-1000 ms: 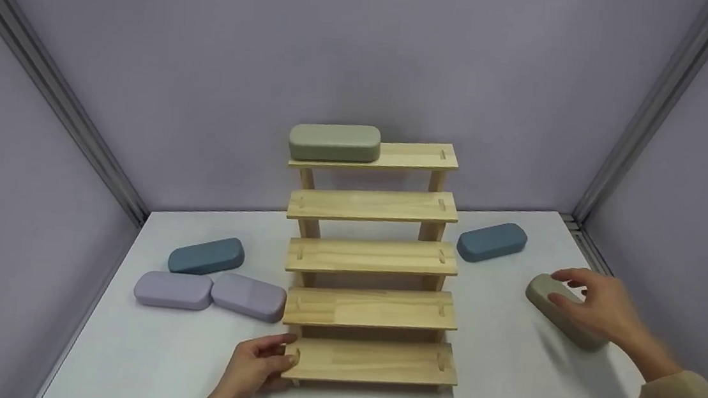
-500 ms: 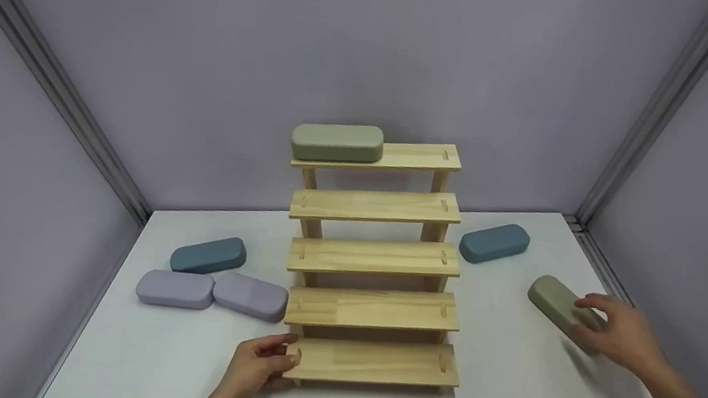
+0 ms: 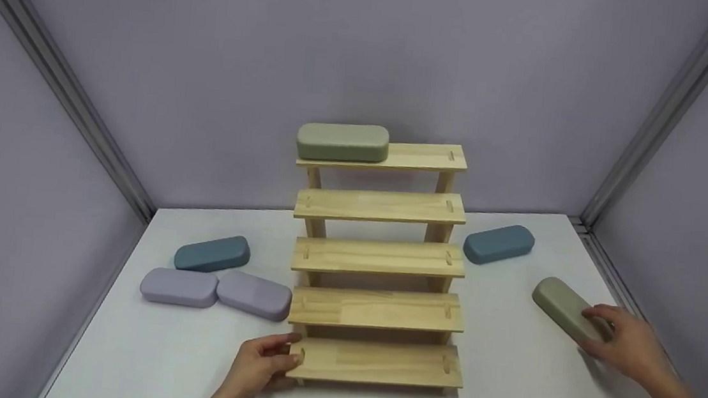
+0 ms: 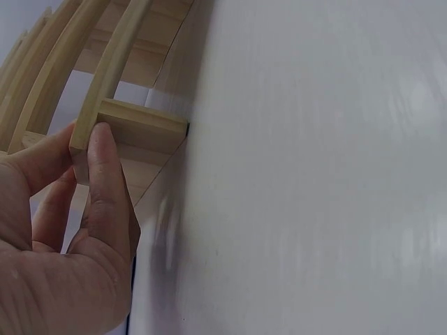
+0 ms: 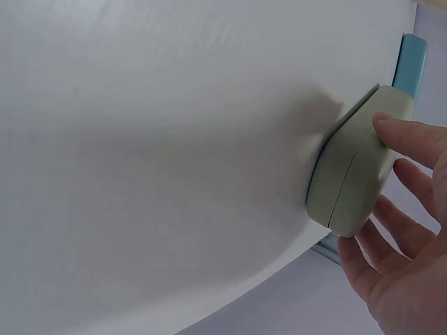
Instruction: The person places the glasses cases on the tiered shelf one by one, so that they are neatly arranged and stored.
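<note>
A light wooden rack with several stepped shelves [image 3: 381, 259] stands in the middle of the table in the head view. My left hand [image 3: 253, 363] pinches the left end of its lowest shelf, thumb and fingers on either side of the board [image 4: 126, 52] in the left wrist view. At the right lies a sage green glasses case [image 3: 558, 301], slanting across the tabletop. My right hand [image 3: 629, 345] holds its near end, the thumb along one side and the fingers at the other, as the right wrist view shows [image 5: 353, 167].
Another green case [image 3: 343, 142] rests on the top shelf's left half. A blue case [image 3: 499, 244] lies right of the rack. Left of it lie a second blue case [image 3: 213, 253] and two lilac cases [image 3: 179, 287]. Grey-lilac walls [image 3: 367, 46] enclose the table.
My right hand has moved back toward the near end of the right green case and closed onto it. The left hand keeps its grip on the rack. The head view has shifted slightly.
</note>
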{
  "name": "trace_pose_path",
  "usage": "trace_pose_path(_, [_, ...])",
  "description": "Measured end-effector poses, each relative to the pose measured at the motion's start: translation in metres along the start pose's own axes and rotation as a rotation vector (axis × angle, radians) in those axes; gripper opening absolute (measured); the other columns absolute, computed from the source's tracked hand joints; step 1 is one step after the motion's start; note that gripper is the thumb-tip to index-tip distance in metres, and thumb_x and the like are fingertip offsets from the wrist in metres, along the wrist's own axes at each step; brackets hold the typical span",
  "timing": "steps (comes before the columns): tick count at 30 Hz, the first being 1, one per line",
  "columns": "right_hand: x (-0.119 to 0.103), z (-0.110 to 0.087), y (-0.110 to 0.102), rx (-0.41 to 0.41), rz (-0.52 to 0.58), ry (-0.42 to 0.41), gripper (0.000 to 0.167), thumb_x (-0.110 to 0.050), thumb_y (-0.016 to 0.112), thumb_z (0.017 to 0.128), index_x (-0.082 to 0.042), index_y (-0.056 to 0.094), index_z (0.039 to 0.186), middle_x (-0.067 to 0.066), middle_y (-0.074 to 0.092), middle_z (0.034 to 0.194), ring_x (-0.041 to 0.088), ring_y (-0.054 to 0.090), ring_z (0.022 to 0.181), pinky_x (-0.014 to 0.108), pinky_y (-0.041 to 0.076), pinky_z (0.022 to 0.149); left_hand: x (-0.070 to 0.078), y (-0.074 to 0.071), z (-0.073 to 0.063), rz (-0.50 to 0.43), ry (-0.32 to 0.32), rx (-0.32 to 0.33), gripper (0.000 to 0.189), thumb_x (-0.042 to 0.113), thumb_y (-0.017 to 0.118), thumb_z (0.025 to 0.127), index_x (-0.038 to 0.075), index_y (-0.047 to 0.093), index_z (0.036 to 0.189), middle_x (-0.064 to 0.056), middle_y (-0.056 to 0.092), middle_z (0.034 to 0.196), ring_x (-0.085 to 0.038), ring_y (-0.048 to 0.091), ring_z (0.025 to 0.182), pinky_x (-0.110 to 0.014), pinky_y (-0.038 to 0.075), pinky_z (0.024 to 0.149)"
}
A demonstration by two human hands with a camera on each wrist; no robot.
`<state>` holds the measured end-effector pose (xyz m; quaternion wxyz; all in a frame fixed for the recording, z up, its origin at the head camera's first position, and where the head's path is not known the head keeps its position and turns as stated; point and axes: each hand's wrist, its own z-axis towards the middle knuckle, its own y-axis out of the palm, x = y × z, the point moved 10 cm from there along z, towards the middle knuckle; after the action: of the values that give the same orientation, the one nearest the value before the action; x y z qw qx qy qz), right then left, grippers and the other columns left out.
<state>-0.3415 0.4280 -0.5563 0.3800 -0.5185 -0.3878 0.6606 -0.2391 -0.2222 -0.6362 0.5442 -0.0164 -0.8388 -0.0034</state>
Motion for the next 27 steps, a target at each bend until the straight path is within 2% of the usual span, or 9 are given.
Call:
trace_pose_path(7, [0.004, 0.001, 0.004, -0.024, 0.001, -0.021, 0.062, -0.017, 0.097, 0.081, -0.003, 0.073, 0.137, 0.036, 0.07, 0.139, 0.057, 0.071, 0.113, 0.067, 0.06, 0.085, 0.001, -0.001, 0.001, 0.004, 0.013, 0.01, 0.054, 0.007, 0.088, 0.093, 0.0, 0.073, 0.145, 0.001, 0.072, 0.107, -0.01, 0.067, 0.096, -0.025, 0.068, 0.078])
trace_pose_path(14, [0.008, 0.0, 0.006, -0.057, -0.005, 0.034, 0.064, -0.022, 0.098, 0.082, -0.005, 0.072, 0.138, 0.037, 0.068, 0.143, 0.057, 0.071, 0.113, 0.064, 0.06, 0.082, 0.002, -0.003, 0.003, 0.017, 0.035, 0.035, 0.054, 0.005, 0.088, 0.093, 0.0, 0.073, 0.145, 0.001, 0.066, 0.106, -0.012, 0.061, 0.098, -0.024, 0.067, 0.077])
trace_pose_path(19, [0.011, 0.002, 0.01, -0.064, -0.037, 0.069, 0.063, -0.028, 0.096, 0.085, -0.005, 0.07, 0.138, 0.037, 0.068, 0.144, 0.056, 0.071, 0.113, 0.065, 0.058, 0.081, 0.0, -0.003, 0.003, 0.015, 0.025, 0.039, 0.055, 0.005, 0.088, 0.093, 0.001, 0.074, 0.145, 0.001, 0.062, 0.104, -0.013, 0.059, 0.097, -0.024, 0.067, 0.075])
trace_pose_path(21, [0.011, 0.002, 0.011, -0.061, -0.037, 0.075, 0.063, -0.027, 0.095, 0.086, -0.004, 0.069, 0.138, 0.038, 0.069, 0.14, 0.055, 0.072, 0.111, 0.063, 0.058, 0.08, 0.0, -0.002, 0.003, 0.028, 0.021, 0.044, 0.054, 0.005, 0.089, 0.092, 0.001, 0.074, 0.145, 0.001, 0.064, 0.106, -0.014, 0.059, 0.1, -0.023, 0.066, 0.076])
trace_pose_path(27, [0.012, 0.002, 0.013, -0.061, -0.02, 0.079, 0.062, -0.022, 0.094, 0.087, 0.001, 0.066, 0.138, 0.038, 0.073, 0.127, 0.048, 0.073, 0.102, 0.046, 0.055, 0.074, 0.0, -0.004, 0.004, 0.052, 0.019, 0.071, 0.053, 0.006, 0.09, 0.092, 0.003, 0.076, 0.143, 0.0, 0.065, 0.11, -0.015, 0.055, 0.106, -0.021, 0.063, 0.078])
